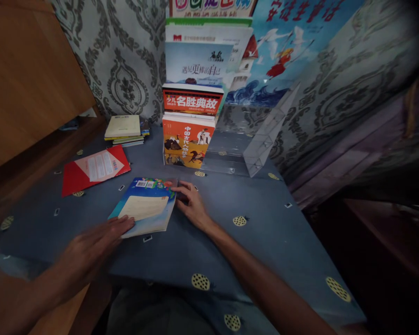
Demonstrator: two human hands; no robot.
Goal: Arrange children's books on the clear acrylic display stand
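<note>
A blue book (152,190) lies back cover up on the table in front of me, with a barcode near its top and a cream text panel. My left hand (101,235) reaches in from the left, its outstretched fingers flat on the book's near left corner. At the right edge is my right hand (192,204), fingertips over the cover and thumb against the side, gripping that edge. The undersides of the fingers are hidden. Left of the book lies a red book (96,170) with a pale panel.
Behind stands a clear tiered rack (261,139) holding several upright books, an orange one (186,139) lowest. A small stack of books (124,128) sits at the back left. Blue patterned cloth covers the table (258,251); a wooden panel (28,83) borders the left.
</note>
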